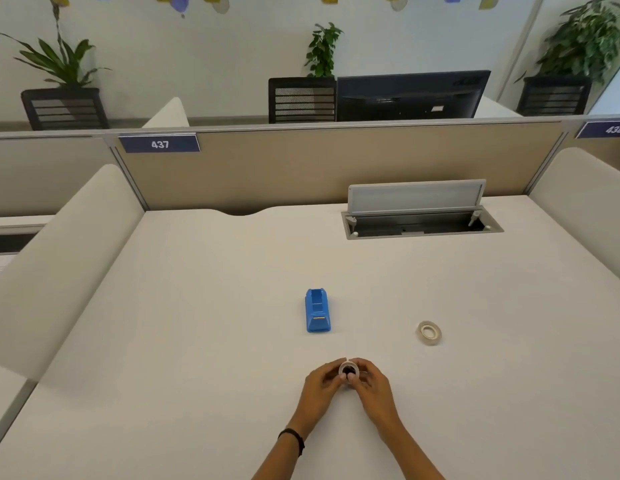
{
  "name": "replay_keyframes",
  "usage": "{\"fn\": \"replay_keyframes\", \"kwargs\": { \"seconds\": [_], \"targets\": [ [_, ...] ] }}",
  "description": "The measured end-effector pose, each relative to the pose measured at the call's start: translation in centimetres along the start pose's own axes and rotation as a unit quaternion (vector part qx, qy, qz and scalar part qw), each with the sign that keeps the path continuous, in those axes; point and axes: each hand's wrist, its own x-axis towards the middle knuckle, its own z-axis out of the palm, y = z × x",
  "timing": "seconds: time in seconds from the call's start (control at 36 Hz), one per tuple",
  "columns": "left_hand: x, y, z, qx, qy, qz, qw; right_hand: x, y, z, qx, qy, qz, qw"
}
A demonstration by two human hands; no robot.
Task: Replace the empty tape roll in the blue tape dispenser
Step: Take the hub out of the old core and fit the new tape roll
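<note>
Both hands, left hand (324,379) and right hand (369,379), lower centre: fingers pinching small white tape core with black hub (348,370). Risk: hub pops loose, rolls off white tabletop (197,341).

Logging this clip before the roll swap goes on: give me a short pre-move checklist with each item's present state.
1. Ring with dark core held by both the left hand and the right hand: ok.
2. Blue tape dispenser upright on the desk, its cradle showing no roll: ok.
3. Tape roll lying flat, right of the dispenser and apart from it: ok.
4. Whether the held ring is the empty one: cannot tell.
5. Whether the core is loose from the ring: cannot tell.
</note>
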Motion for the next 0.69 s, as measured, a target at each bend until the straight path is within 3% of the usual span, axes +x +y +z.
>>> {"fn": "replay_keyframes", "kwargs": {
  "seconds": [0.36, 0.69],
  "targets": [
    [-0.1, -0.3, 1.3, -0.057, 0.14, -0.01, 0.988, -0.2, 0.0, 1.4, -0.009, 0.083, 0.01, 0.996],
    [0.1, -0.5, 1.7, -0.031, 0.171, -0.007, 0.985, 0.1, 0.2, 2.0, -0.04, 0.124, 0.023, 0.991]
  ]
}}
